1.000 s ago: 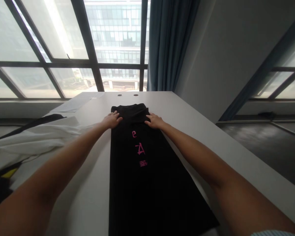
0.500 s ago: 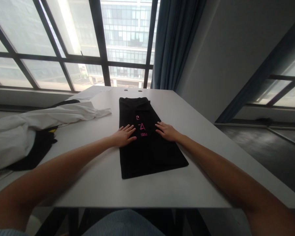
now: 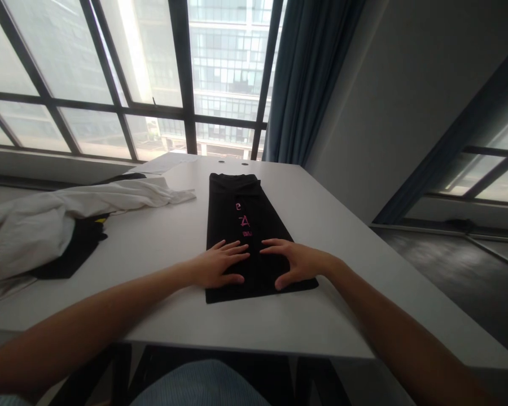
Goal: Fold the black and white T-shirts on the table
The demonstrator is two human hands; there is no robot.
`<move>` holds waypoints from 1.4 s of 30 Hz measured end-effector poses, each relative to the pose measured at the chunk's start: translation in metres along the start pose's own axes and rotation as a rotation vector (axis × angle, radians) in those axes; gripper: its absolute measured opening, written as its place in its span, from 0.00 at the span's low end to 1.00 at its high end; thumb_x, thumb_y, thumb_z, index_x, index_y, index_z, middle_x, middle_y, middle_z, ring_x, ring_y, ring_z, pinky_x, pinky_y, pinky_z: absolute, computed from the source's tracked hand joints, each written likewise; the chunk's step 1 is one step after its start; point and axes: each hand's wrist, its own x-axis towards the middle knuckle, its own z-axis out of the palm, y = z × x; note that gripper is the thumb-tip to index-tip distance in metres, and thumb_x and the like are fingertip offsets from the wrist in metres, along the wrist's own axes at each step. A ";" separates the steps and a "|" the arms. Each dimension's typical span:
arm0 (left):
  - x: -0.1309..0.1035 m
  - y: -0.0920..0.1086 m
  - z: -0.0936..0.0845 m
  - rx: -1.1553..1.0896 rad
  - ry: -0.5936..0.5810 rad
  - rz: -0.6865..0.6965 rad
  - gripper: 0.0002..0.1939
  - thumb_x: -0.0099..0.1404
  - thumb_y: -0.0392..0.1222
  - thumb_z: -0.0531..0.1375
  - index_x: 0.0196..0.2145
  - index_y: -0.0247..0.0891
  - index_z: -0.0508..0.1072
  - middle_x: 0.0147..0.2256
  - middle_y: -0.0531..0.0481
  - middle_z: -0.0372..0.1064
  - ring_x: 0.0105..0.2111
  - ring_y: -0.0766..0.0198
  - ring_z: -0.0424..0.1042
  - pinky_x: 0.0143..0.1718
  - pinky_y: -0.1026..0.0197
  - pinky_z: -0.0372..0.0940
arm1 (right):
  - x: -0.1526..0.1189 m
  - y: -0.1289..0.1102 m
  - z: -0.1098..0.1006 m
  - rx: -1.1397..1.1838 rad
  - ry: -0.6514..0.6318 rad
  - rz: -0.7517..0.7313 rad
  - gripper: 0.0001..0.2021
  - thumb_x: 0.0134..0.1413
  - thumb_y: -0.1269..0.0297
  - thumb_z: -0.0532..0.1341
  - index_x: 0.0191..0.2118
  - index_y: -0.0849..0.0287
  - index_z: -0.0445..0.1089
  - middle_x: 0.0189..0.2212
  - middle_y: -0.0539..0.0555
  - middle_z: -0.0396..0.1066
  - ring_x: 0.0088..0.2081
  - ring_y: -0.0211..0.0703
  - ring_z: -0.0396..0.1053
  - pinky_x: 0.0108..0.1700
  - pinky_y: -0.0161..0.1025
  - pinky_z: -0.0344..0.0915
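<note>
Clothing on the lap (image 3: 201,386): blue, finely striped, bulging into view just below the near edge of the table (image 3: 245,324).
Left hand (image 3: 222,265): palm down over the near left part of the black garment, with fingers spread and slanting inward, thumb apart, grip released.
Right hand (image 3: 294,262): over the near right part of the same cloth, back of the wrist past its edge, with fingers pointing inward, thumb well apart from them, grip likewise loose (cannot tell how firmly pressing, if at all).
Black garment (image 3: 266,225): lying flat on the table in a long strip, running away from the near edge, wider near, narrower far, slightly ridged at the far end.
Pink print (image 3: 245,221): stacked down the middle of the black cloth, beyond the fingertips (too small to read in its lowest block).
Dark cloth (image 3: 78,251): to the left, partly under the white garment (image 3: 122,197), with a yellow patch (image 3: 101,219) showing at its edge.
White garment: crumpled, stretching toward the black strip but apart from it.
White sheet (image 3: 165,163): flat at the far left corner of the table.
Round dark spots (image 3: 244,164): two, side by side near the far edge.
Curtain (image 3: 317,73): blue, hanging in folds beyond the table, beside dark-framed windows (image 3: 186,84).
Building (image 3: 228,67): bright, outside the glass.
</note>
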 end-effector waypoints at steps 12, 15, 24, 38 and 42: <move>0.003 0.002 -0.002 -0.056 0.043 0.032 0.30 0.73 0.63 0.52 0.67 0.53 0.63 0.70 0.52 0.53 0.71 0.49 0.49 0.70 0.40 0.42 | -0.013 -0.060 0.001 -0.393 0.012 0.014 0.21 0.52 0.74 0.59 0.51 0.59 0.78 0.45 0.60 0.76 0.43 0.52 0.76 0.43 0.42 0.69; 0.003 0.002 -0.002 -0.058 0.048 0.036 0.29 0.73 0.62 0.52 0.67 0.53 0.63 0.70 0.52 0.53 0.70 0.49 0.50 0.70 0.41 0.42 | -0.012 -0.063 0.000 -0.483 0.014 -0.008 0.16 0.56 0.74 0.57 0.45 0.59 0.80 0.42 0.61 0.77 0.41 0.50 0.76 0.41 0.41 0.67; 0.002 0.003 -0.007 -0.073 0.032 0.049 0.30 0.73 0.62 0.52 0.68 0.54 0.62 0.70 0.51 0.52 0.71 0.48 0.49 0.70 0.39 0.42 | -0.021 -0.054 -0.016 -0.392 0.058 0.032 0.16 0.52 0.73 0.57 0.38 0.54 0.81 0.40 0.55 0.79 0.39 0.47 0.76 0.40 0.39 0.67; -0.010 0.009 -0.008 -0.034 -0.124 0.161 0.37 0.73 0.61 0.52 0.73 0.56 0.45 0.73 0.50 0.36 0.73 0.47 0.35 0.70 0.37 0.31 | -0.011 -0.027 -0.008 -0.067 0.219 0.011 0.19 0.62 0.54 0.61 0.53 0.57 0.77 0.54 0.60 0.75 0.51 0.52 0.75 0.54 0.47 0.70; -0.010 0.018 -0.010 -0.033 -0.159 0.148 0.36 0.75 0.60 0.49 0.74 0.51 0.43 0.73 0.47 0.37 0.73 0.47 0.33 0.70 0.36 0.30 | 0.017 -0.006 0.023 -0.099 0.254 -0.035 0.32 0.65 0.52 0.58 0.70 0.58 0.59 0.72 0.62 0.50 0.72 0.56 0.48 0.71 0.54 0.49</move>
